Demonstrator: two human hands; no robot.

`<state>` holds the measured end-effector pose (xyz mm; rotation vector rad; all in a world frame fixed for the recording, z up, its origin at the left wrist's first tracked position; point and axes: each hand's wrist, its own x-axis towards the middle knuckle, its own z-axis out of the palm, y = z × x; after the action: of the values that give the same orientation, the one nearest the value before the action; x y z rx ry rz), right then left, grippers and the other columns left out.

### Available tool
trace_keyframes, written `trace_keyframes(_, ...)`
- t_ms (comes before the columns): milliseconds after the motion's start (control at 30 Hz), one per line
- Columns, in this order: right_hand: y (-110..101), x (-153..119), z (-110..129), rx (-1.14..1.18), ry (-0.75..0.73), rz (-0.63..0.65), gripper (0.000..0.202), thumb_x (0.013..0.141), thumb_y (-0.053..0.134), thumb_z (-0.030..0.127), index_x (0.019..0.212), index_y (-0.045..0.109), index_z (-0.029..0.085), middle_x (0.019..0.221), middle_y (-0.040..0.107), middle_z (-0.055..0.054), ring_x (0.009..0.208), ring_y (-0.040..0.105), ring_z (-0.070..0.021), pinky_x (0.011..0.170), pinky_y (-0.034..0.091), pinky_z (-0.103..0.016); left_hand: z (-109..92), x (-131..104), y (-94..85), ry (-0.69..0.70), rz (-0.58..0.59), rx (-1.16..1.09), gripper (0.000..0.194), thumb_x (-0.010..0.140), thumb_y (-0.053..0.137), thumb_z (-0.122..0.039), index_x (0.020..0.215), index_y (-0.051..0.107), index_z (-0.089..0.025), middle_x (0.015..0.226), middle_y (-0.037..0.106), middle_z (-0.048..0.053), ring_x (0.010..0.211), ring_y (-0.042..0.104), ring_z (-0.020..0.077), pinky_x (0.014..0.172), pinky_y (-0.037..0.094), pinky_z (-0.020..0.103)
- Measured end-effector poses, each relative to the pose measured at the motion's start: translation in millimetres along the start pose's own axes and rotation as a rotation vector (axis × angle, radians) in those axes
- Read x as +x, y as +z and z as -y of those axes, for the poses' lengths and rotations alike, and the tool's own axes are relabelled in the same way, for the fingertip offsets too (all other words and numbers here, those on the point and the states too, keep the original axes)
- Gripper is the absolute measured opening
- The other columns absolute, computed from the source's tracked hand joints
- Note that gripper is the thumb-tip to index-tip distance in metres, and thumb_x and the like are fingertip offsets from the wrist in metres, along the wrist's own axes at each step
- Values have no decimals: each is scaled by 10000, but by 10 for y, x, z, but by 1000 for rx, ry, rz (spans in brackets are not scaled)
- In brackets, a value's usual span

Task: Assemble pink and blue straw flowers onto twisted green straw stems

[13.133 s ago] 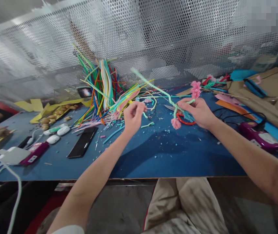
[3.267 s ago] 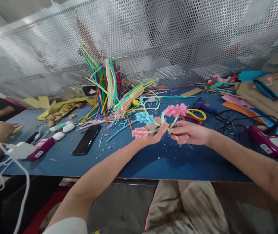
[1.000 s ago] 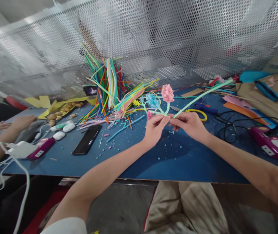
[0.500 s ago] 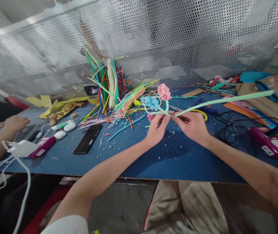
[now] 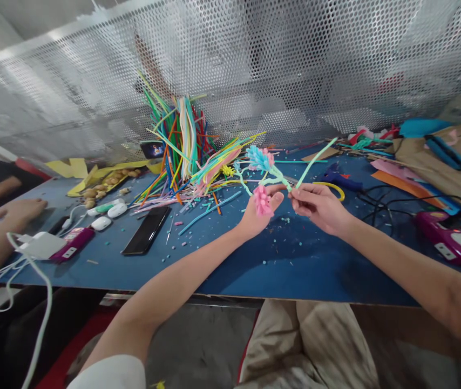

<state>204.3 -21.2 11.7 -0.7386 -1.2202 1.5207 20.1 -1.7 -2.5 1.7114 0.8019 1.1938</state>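
A small bunch of pipe-cleaner flowers point(image 5: 281, 176) with twisted pale green stems is held up between my hands, its heads leaning left. Its blue flower point(image 5: 259, 158) is at the top, partly over a paler pink one. The brighter pink flower point(image 5: 262, 201) hangs low and covers part of my left hand point(image 5: 251, 222). That hand's fingers are closed loosely about the stems, partly hidden. Thumb and fingers of my right hand point(image 5: 323, 208) pinch the stem's lower end, where a loose green pipe cleaner point(image 5: 315, 162) sticks up to the right.
Loose pipe cleaners point(image 5: 185, 140) are heaped at the back. A black phone point(image 5: 146, 231) lies left of my hands, with cut scraps nearby. Purple power strips point(image 5: 453, 237) sit at both sides. Blue-handled pliers point(image 5: 341, 177) lie behind my right hand. Another person's hand point(image 5: 22, 213) rests at far left.
The flower bunch has turned and tipped left, bringing the bright pink flower in front of my left hand. The long green end swung from pointing right to slanting upward.
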Motion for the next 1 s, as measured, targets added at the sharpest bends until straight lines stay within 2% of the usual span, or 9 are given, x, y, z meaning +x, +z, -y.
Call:
trace_keyframes(100, -47, -14, 35, 84, 193, 177, 203, 813, 765, 331, 767, 684, 150, 592, 562, 15, 440, 316, -46, 428, 232, -239, -73, 12, -49, -107, 45, -141, 443, 805, 733, -582, 994, 743, -182, 804, 671, 54, 721, 603, 165, 692, 517, 322)
trace_keyframes(200, -112, -19, 51, 146, 350, 321, 191, 803, 767, 310, 770, 690, 138, 552, 502, 41, 421, 222, -32, 400, 196, -220, -106, 21, -71, -163, 153, -243, 427, 723, 805, -578, 843, 756, -171, 735, 667, 48, 695, 622, 168, 677, 537, 333)
trace_keyframes(300, -153, -15, 42, 164, 429, 383, 199, 791, 780, 300, 748, 689, 128, 549, 500, 43, 418, 202, -24, 376, 157, -200, -114, 25, -67, -168, 233, -314, 440, 643, 853, -578, 756, 750, -164, 727, 667, 43, 651, 610, 145, 642, 534, 306)
trace_keyframes(367, -153, -11, 27, 147, 424, 379, 216, 796, 785, 304, 734, 686, 123, 578, 545, 22, 428, 281, -26, 381, 197, -190, -114, 25, -61, -133, 230, -332, 411, 646, 860, -547, 745, 753, -163, 765, 674, 45, 653, 602, 129, 631, 523, 278)
trace_keyframes(500, -114, 14, -25, 23, 274, 259, 234, 797, 796, 353, 768, 689, 147, 713, 661, -20, 547, 521, -73, 490, 402, -210, -58, 35, -63, -43, 125, -328, 276, 724, 842, -426, 695, 746, -168, 854, 687, 35, 656, 591, 94, 666, 514, 264)
trace_keyframes(633, -79, 51, -113, -178, 41, 100, 257, 773, 801, 412, 783, 713, 171, 713, 683, -16, 619, 612, -119, 605, 508, -267, 50, 55, -66, -69, 26, -292, 283, 727, 836, -427, 705, 751, -157, 846, 704, 40, 668, 612, 109, 685, 517, 284)
trace_keyframes(767, -33, 44, -157, -398, -174, -58, 220, 776, 783, 394, 795, 738, 180, 730, 714, -27, 655, 653, -156, 638, 536, -296, 115, 63, -27, -23, -94, -209, 305, 744, 815, -460, 771, 762, -161, 800, 714, 34, 706, 627, 127, 695, 507, 272)
trace_keyframes(867, 12, 16, -137, -623, -282, -154, 184, 829, 726, 365, 806, 756, 184, 754, 744, -51, 684, 692, -195, 652, 540, -316, 138, 64, 23, 9, -190, -160, 337, 781, 779, -492, 775, 750, -156, 721, 698, 22, 672, 605, 115, 676, 486, 255)
trace_keyframes(1000, 51, -8, -96, -890, -402, -187, 193, 895, 633, 311, 799, 760, 204, 731, 744, -47, 670, 691, -208, 673, 512, -326, 131, 59, 63, -2, -194, -121, 390, 825, 724, -537, 763, 731, -152, 691, 676, 12, 617, 546, 97, 626, 438, 246)
